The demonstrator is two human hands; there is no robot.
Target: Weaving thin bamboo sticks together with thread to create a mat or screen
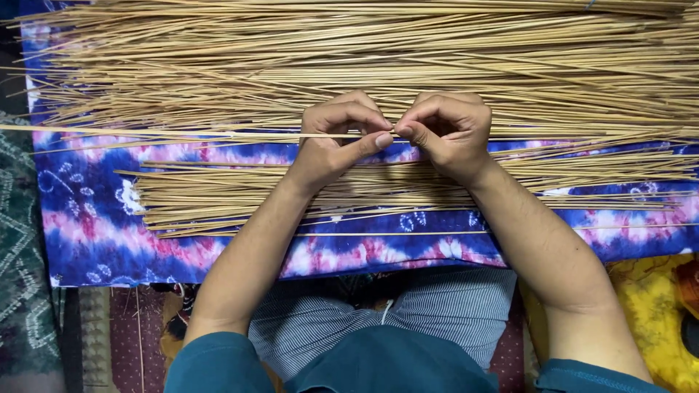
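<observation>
- I see one thin, pale straw-coloured stick [218, 135] lying level over a blue, pink and white tie-dye cloth [95, 233].
- My left hand [338, 138] and right hand [448, 131] pinch it, fingertips closed and apparently touching.
- A big heap of matching sticks [364, 58] lies beyond; a smaller bundle [233, 196] nearer.

Soft, even indoor light from above, faint shadows, no glare, sharp centre, dimmer left edge and corners.

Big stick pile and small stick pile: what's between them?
Head view: a strip of tie-dye cloth, crossed by the single stick pinched in the left hand and right hand.
</observation>
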